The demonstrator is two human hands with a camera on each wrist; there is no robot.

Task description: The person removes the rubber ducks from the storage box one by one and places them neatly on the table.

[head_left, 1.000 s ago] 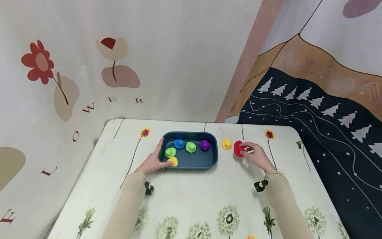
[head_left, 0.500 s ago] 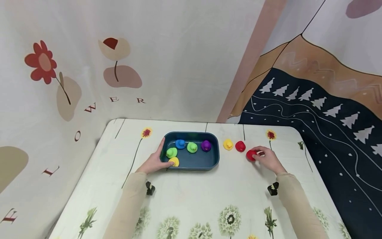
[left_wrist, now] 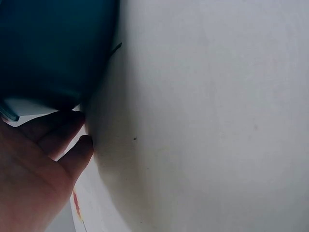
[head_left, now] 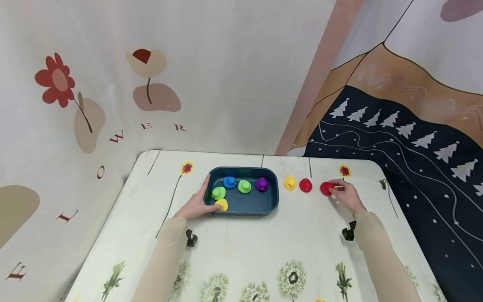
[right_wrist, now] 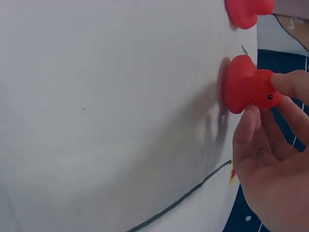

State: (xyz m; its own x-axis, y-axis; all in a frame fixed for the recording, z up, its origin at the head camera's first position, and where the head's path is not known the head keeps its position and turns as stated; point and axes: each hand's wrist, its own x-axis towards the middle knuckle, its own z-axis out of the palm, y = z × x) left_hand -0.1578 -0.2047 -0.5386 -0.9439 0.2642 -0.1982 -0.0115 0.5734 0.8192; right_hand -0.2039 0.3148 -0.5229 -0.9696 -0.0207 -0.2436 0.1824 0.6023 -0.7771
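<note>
My right hand (head_left: 348, 197) pinches a red rubber duck (head_left: 326, 188) at the right side of the table; in the right wrist view, thumb and fingers hold the duck (right_wrist: 252, 88) by its head, its base at the tabletop. A second red duck (head_left: 305, 185) and a yellow duck (head_left: 289, 183) stand to its left. My left hand (head_left: 196, 204) holds the left end of a dark blue tray (head_left: 245, 212), thumb at the front rim. In the tray are a blue duck (head_left: 229, 182), a purple duck (head_left: 262, 184), two green ducks (head_left: 244, 186) and a yellow duck (head_left: 222, 204).
A white flower-print cloth (head_left: 241, 247) covers the table. Behind it hangs a pale printed curtain (head_left: 226, 84), with a dark tree-patterned cloth (head_left: 377, 134) on the right.
My right hand has moved right with one red duck, away from the other red duck beside the yellow one. My left hand stays at the tray.
</note>
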